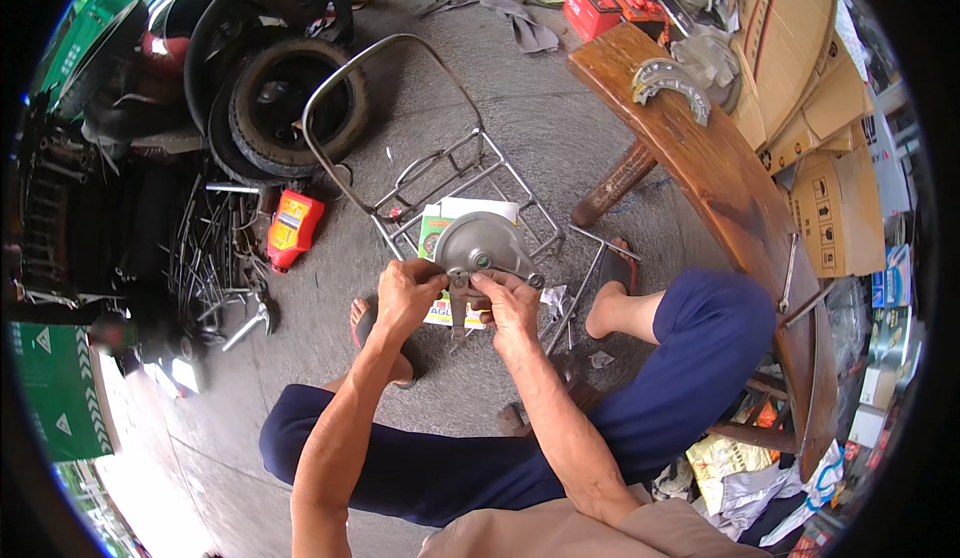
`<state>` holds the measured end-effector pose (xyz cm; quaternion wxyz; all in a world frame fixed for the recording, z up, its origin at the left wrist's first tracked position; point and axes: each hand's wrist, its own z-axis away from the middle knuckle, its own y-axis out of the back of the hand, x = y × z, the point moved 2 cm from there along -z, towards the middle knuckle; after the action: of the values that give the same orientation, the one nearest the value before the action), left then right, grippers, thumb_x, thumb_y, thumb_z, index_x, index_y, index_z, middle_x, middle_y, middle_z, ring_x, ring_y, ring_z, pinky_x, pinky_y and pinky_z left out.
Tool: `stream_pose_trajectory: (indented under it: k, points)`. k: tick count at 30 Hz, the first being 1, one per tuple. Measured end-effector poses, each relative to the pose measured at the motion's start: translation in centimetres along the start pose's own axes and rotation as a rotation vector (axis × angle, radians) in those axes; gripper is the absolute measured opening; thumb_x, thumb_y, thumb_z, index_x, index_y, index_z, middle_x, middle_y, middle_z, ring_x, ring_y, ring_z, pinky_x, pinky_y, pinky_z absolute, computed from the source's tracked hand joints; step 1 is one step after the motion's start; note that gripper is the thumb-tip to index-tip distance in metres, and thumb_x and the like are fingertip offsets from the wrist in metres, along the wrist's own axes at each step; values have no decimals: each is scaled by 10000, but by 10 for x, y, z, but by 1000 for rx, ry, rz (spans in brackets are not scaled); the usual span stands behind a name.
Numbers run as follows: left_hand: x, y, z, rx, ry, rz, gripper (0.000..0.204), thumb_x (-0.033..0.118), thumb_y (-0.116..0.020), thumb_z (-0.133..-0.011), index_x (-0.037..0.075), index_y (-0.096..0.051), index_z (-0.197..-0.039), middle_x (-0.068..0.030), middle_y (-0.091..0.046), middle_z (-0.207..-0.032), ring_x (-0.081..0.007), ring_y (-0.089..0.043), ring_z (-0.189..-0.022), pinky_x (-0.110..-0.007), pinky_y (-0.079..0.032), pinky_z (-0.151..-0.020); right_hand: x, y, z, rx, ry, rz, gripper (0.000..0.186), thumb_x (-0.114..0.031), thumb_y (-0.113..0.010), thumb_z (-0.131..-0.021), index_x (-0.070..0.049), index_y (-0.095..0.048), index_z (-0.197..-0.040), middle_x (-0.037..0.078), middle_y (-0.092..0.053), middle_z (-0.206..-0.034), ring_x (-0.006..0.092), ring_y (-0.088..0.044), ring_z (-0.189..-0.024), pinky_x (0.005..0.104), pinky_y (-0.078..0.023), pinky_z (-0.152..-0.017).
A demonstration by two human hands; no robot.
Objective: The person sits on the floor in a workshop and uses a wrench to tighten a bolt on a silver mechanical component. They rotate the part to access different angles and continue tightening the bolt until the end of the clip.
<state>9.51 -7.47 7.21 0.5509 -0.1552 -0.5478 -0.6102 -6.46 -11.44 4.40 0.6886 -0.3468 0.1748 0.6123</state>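
A round grey metal drum-brake plate (478, 241) with a hole at its centre is held up in front of me, between my knees. My left hand (405, 293) pinches its lower left edge with thumb and fingers. My right hand (507, 303) grips the lower right edge, its thumb close to the left one. Between the thumbs, a flat metal lever (459, 315) hangs down from the plate. What the fingertips press on is partly hidden. Behind the plate lies a white and green printed box or sheet (431, 228), mostly covered.
A bent metal tube rack (480, 123) lies on the floor just beyond. On the wooden bench (690, 173) at right rest curved brake shoes (672, 88). Tyres (298, 108), a red bottle (294, 230), scattered hand tools (222, 248) and a hammer (250, 326) sit at left.
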Motion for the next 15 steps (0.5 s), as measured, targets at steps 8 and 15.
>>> stream_pose_trajectory:
  k: [8, 15]
  points:
    - [-6, 0, 0, 4, 31, 87, 192, 65, -718, -819, -57, -719, -967, -79, -710, -779, -95, -620, -677, -255, -497, -609, 8, 3, 0, 63, -15, -215, 130, -117, -760, -786, -27, -706, -862, 34, -668, -714, 62, -506, -457, 208, -384, -390]
    - [5, 1, 2, -30, 67, 106, 195, 77, -688, -837, -79, -706, -952, -93, -703, -771, -122, -626, -665, -265, -508, -614, 7, 2, 1, 38, 26, -133, 127, -115, -739, -796, 1, -720, -845, 47, -671, -704, 82, -510, -453, 220, -357, -380]
